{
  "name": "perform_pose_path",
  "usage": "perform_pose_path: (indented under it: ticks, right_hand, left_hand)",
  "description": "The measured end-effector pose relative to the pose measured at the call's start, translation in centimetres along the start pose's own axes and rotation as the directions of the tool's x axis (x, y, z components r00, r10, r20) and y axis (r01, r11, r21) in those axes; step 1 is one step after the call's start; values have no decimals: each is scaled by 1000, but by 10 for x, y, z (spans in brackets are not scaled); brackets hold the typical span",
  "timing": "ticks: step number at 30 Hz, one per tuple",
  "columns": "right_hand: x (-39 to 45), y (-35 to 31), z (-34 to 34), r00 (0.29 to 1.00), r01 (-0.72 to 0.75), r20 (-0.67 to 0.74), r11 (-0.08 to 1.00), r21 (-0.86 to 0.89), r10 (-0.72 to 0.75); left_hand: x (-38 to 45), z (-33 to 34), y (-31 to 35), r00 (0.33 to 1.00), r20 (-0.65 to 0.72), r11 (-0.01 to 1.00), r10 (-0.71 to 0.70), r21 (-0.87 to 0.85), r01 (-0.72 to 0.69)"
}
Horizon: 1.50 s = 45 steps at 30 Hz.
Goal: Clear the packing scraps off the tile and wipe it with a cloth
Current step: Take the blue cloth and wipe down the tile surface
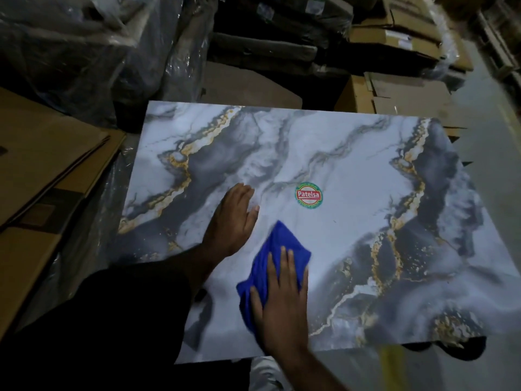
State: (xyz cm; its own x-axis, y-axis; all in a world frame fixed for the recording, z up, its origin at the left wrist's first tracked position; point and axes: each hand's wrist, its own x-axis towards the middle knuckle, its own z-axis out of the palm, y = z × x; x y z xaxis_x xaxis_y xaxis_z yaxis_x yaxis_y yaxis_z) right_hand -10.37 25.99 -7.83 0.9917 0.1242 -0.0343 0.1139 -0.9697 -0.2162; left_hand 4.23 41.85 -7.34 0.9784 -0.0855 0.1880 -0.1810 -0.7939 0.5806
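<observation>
**Cloth flat on the marbled tile**

Our tile (324,165), marbled grey, white and gold, lies flat before us, a round Patelsa sticker (309,195) near its middle. Our right hand (282,300) presses the blue cloth (282,244) onto it with straight fingers; our left hand (234,218) rests open-fingered just beside. Flattened cardboard (42,165) lies left, stacked cartons (400,97) beyond

Open tile (352,170) beyond a sticker (309,195); flattened cardboard (42,153) close left, wrapped bundles (93,52) behind.
</observation>
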Motion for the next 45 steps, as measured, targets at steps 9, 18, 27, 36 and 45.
perform_pose_path:
  ticks: [9, 18, 27, 36, 45]
  right_hand:
    - [57, -43, 5, 954, -299, -38, 954, -35, 298]
    - [191, -42, 5, 947, -306, -105, 952, -1, 304]
    - [318, -46, -1, 956, -280, -88, 960, -15, 278]
    - [412, -54, -3, 997, -46, -59, 999, 21, 47]
    - [446, -52, -8, 835, 543, 114, 840, -9, -538]
  left_hand:
    - [29, -26, -53, 999, 50, 957, 11, 290, -25]
    - [63, -24, -67, 997, -74, 921, 24, 390, 6]
    - [61, -8, -82, 972, -203, 915, 116, 403, -25]
    - [64, -13, -79, 981, -174, 933, 82, 360, -14]
    - [62, -12, -77, 978, -206, 956, 17, 290, 45]
